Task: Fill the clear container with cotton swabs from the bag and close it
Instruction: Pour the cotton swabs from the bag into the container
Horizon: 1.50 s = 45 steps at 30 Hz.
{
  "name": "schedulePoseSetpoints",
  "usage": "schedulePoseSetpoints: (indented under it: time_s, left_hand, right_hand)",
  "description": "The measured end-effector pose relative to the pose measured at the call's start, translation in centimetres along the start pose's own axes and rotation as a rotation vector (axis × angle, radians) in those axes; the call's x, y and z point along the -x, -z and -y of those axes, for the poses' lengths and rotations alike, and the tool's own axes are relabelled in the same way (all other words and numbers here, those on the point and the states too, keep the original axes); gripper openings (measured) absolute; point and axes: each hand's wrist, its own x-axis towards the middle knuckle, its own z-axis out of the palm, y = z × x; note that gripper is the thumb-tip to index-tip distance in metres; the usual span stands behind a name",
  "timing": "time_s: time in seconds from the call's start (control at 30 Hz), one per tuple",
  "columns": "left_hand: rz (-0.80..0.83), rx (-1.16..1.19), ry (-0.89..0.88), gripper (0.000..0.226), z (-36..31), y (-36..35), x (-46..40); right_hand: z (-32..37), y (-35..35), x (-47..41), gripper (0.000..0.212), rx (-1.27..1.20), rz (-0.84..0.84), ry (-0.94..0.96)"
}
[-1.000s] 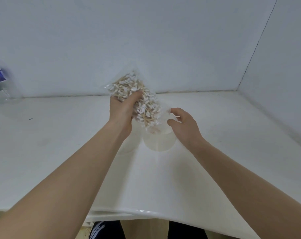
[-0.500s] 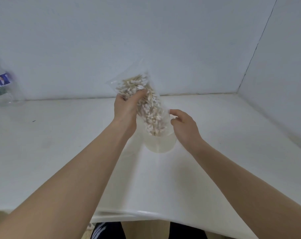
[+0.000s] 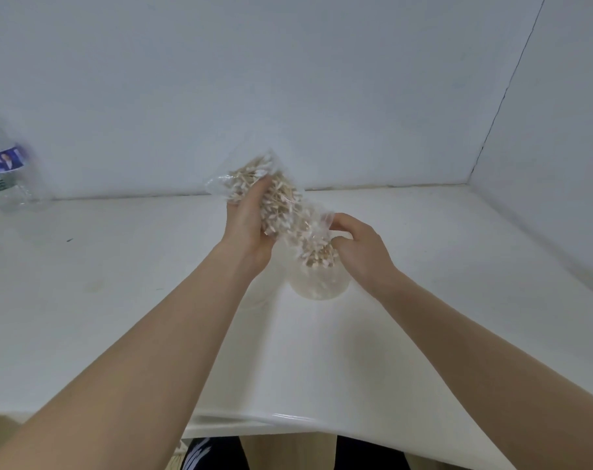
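At the near edge, the white counter (image 3: pixel 322 361) ends in a glossy lip, and below it dark clothing with white stripes (image 3: pixel 203 452) shows at the bottom of the view. Two bare forearms reach from the near corners toward the middle of the counter. A little farther in, the clear container (image 3: pixel 319 283) stands upright on the counter, a round, see-through tub with its mouth uncovered; a few cotton swabs (image 3: pixel 317 257) have already gathered in its top, though motion blur makes it hard to tell how full it is. Just right of the container, the right hand (image 3: pixel 359 249) has its thumb and forefinger curled together, pinching the lower open end of the plastic bag (image 3: pixel 288 212) right above the container's mouth. The bag slants from that mouth up and away to the left, packed with wooden-stemmed swabs whose white tips show through the film. The left hand (image 3: pixel 251 225) grips the bag's middle from the left side, fingers wrapped around the bulging plastic, holding the upper end higher than the lower end so the bag tilts down into the container. Well apart from all this, at the far left of the counter against the wall, stands a clear plastic water bottle (image 3: pixel 6 178) with a blue label, blurred. The pale wall (image 3: pixel 288 79) closes the far side and meets a second wall at the far right corner.
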Motion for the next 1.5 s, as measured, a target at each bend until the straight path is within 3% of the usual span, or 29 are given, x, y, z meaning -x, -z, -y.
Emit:
schedulePoseSetpoints:
  time_s: [0.17, 0.33, 0.53, 0.7, 0.9, 1.07, 1.1, 1.2, 1.33, 1.43, 1.5]
  left_hand:
    - [-0.004, -0.045, -0.03, 0.068, -0.7, -0.6, -0.1]
    - [-0.003, -0.014, -0.038, 0.062, -1.3, -0.6, -0.3]
    - [0.049, 0.053, 0.019, 0.026, -1.6, -1.5, 0.6]
    - [0.037, 0.061, -0.012, 0.035, -1.5, -1.9, 1.0]
    - [0.046, 0.136, 0.047, 0.033, -1.2, -1.9, 0.7]
    - [0.041, 0.121, 0.048, 0.038, -1.5, -1.8, 0.7]
    - [0.044, 0.119, 0.051, 0.038, -1.7, -1.7, 0.7]
    - [0.061, -0.018, 0.047, 0.048, -1.8, -1.5, 0.2]
    - [0.065, -0.259, -0.013, 0.042, -1.8, -1.9, 0.3]
    - [0.072, -0.3, -0.025, 0.04, -1.9, -2.0, 0.4]
    - [0.059, -0.33, -0.025, 0.042, -2.1, -1.7, 0.1]
  right_hand:
    - [0.5, 0.2, -0.1, 0.037, -0.002, 0.044, 0.009]
    - [0.9, 0.7, -0.1, 0.041, 0.009, 0.047, 0.018]
    - [0.7, 0.9, -0.4, 0.041, -0.008, 0.053, 0.032]
    - [0.4, 0.9, -0.7, 0.032, 0.115, 0.106, 0.06]
    - [1.0, 1.3, -1.2, 0.053, 0.116, 0.217, 0.119]
    - [0.7, 1.3, -2.3, 0.039, 0.139, 0.145, 0.121]
    - [0.7, 1.4, -2.5, 0.044, 0.138, 0.141, 0.137]
    - [1.0, 1.4, -2.8, 0.076, 0.1, 0.176, 0.16]
    - [1.4, 1.1, -3.1, 0.058, -0.053, 0.245, 0.159]
    - [1.2, 0.7, -3.5, 0.064, -0.056, 0.175, 0.135]
    - [1.1, 0.5, -3.7, 0.049, -0.025, 0.133, 0.109]
